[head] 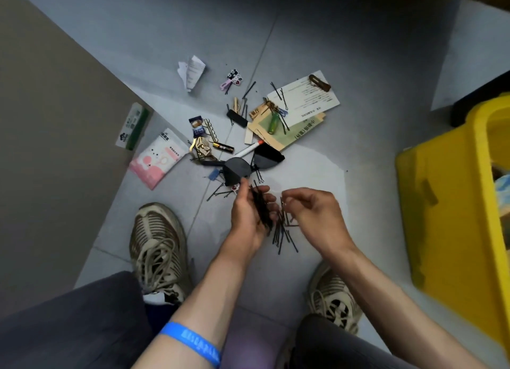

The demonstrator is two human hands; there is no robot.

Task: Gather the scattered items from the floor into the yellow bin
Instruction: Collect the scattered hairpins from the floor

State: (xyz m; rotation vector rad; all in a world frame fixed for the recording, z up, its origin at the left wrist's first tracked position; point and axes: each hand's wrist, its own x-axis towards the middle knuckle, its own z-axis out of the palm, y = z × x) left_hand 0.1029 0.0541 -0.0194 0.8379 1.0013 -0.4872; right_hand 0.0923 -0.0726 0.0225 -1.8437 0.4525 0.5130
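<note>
bin [452,203] at right on the floor [358,51], loose hairpins [284,236] on the floor between two shoes, left hand [248,214] just left of right hand [311,211], sunglasses [248,167] beyond them, cards [303,100] farther back, packet [157,158] left

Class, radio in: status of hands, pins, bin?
Left hand grips bobby pins. Right hand pinches one. Yellow bin right, path clear.

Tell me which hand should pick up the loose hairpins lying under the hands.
Right. The right hand hovers just above the loose hairpins, fingertips free or pinching one pin at most. The left hand already grips a bundle of hairpins.
</note>
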